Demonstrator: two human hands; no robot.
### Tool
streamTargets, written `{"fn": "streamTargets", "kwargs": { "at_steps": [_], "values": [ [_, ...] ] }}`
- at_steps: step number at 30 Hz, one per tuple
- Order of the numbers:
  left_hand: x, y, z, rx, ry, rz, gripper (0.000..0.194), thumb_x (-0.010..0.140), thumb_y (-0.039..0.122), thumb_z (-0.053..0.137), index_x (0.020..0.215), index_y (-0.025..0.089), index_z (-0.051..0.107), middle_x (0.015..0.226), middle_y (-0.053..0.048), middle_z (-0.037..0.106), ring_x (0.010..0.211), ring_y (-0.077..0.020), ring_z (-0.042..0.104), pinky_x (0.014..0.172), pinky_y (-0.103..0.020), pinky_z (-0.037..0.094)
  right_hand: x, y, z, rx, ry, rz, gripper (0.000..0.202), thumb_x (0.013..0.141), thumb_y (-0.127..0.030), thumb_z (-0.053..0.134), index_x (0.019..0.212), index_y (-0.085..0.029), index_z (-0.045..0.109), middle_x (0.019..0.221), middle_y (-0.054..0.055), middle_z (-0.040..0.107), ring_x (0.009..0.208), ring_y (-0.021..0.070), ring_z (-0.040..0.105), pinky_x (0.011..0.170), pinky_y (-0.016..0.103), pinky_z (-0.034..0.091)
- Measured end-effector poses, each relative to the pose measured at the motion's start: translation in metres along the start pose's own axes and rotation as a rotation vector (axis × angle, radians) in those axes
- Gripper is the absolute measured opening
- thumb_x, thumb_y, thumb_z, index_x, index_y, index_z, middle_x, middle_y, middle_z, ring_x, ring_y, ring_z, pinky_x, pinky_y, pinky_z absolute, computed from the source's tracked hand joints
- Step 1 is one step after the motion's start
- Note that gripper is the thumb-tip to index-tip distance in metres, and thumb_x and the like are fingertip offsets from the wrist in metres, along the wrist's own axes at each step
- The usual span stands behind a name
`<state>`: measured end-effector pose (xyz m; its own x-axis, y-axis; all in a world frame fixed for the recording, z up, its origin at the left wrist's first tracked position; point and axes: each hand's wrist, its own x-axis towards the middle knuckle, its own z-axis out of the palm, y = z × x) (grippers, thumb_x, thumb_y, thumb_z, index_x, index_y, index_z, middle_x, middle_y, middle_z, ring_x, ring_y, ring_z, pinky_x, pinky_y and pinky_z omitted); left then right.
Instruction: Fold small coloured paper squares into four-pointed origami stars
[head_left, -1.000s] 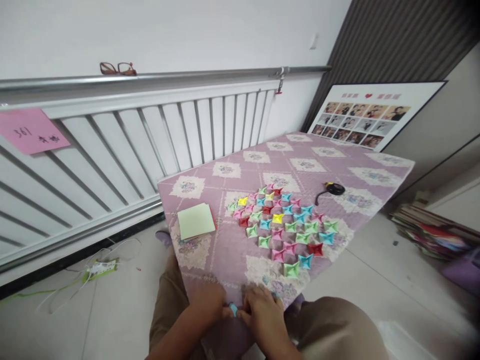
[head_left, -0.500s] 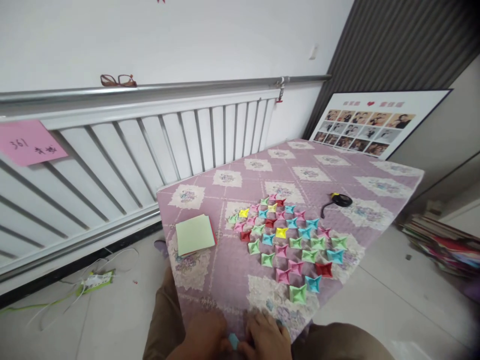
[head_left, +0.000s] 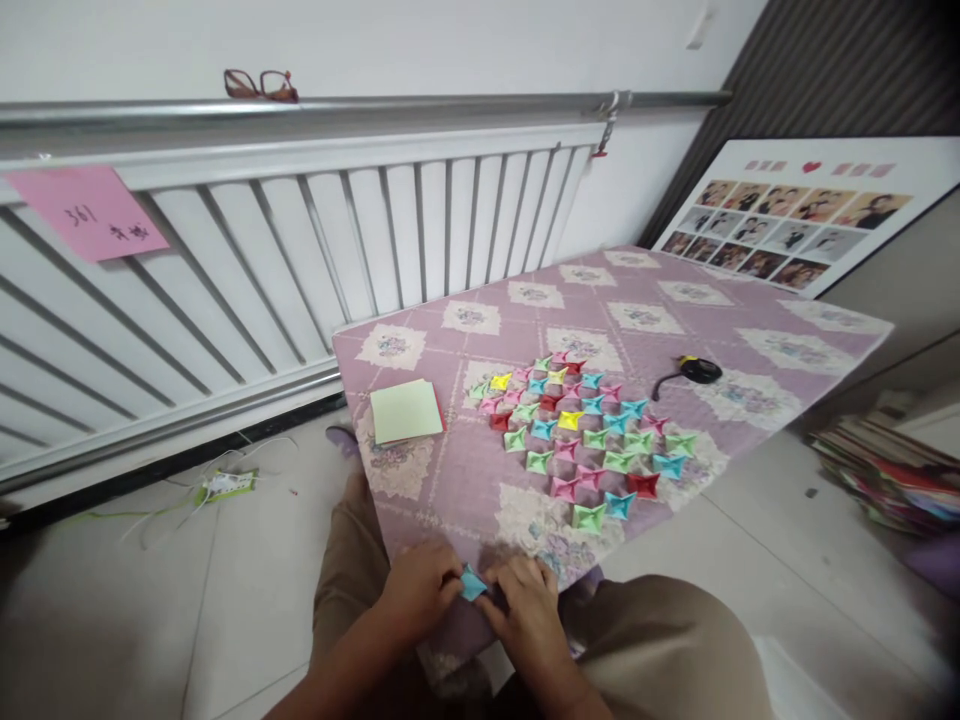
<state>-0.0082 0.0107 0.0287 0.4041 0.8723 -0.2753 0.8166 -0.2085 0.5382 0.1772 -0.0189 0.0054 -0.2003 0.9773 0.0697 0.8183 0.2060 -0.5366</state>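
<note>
A small folded piece of blue paper (head_left: 472, 583) is pinched between my two hands at the near corner of the table. My left hand (head_left: 424, 590) grips its left side with closed fingers. At its right side, my right hand (head_left: 525, 605) holds the other edge, fingers bent around it. Beyond my hands, several folded paper shapes (head_left: 568, 421) in pink, green, blue, red and yellow stand in rows. To the left lies a stack of square paper sheets (head_left: 407, 412), pale green on top with a red edge showing.
The table wears a purple floral cloth (head_left: 465, 490). A black coiled cord (head_left: 699, 371) lies at its right side. A white radiator (head_left: 315, 240) runs along the wall, with glasses (head_left: 260, 86) on the pipe above. A photo board (head_left: 795, 215) leans at the back right.
My view has tilted down, so the table and my hands appear higher and more of my forearms shows. Both hands still hold the blue paper, which is now more visible.
</note>
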Motion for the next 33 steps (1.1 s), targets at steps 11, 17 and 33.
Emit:
{"fn": "streamTargets", "kwargs": {
  "at_steps": [11,17,33],
  "values": [
    [-0.013,-0.003,0.033,0.091,0.232,0.04,0.009,0.085,0.018,0.054,0.081,0.02,0.062,0.085,-0.002,0.061,0.086,-0.0186,0.054,0.076,-0.033,0.035,0.006,-0.002,0.003,0.043,-0.082,-0.119,0.012,0.083,-0.018,0.06,0.089,-0.028,0.063,0.087,-0.001,0.063,0.088,0.0202,0.056,0.09,0.042,0.032],
    [-0.016,-0.001,0.037,0.162,0.241,0.058,0.009,0.087,0.02,0.054,0.083,0.021,0.062,0.086,-0.002,0.06,0.086,-0.0204,0.054,0.077,-0.035,0.036,0.009,0.004,0.01,-0.04,-0.116,-0.21,0.008,0.082,-0.016,0.059,0.082,-0.022,0.064,0.083,0.003,0.061,0.082,0.0208,0.056,0.075,0.034,0.041],
    [-0.014,-0.006,0.012,-0.344,0.396,0.128,0.014,0.085,0.016,0.048,0.074,0.018,0.056,0.078,-0.001,0.058,0.077,-0.015,0.053,0.07,-0.026,0.038,0.026,-0.004,-0.023,0.432,-0.065,-0.18,0.021,0.09,-0.025,0.046,0.073,-0.021,0.058,0.072,0.001,0.056,0.072,0.0156,0.055,0.067,0.027,0.042]
  ]
}}
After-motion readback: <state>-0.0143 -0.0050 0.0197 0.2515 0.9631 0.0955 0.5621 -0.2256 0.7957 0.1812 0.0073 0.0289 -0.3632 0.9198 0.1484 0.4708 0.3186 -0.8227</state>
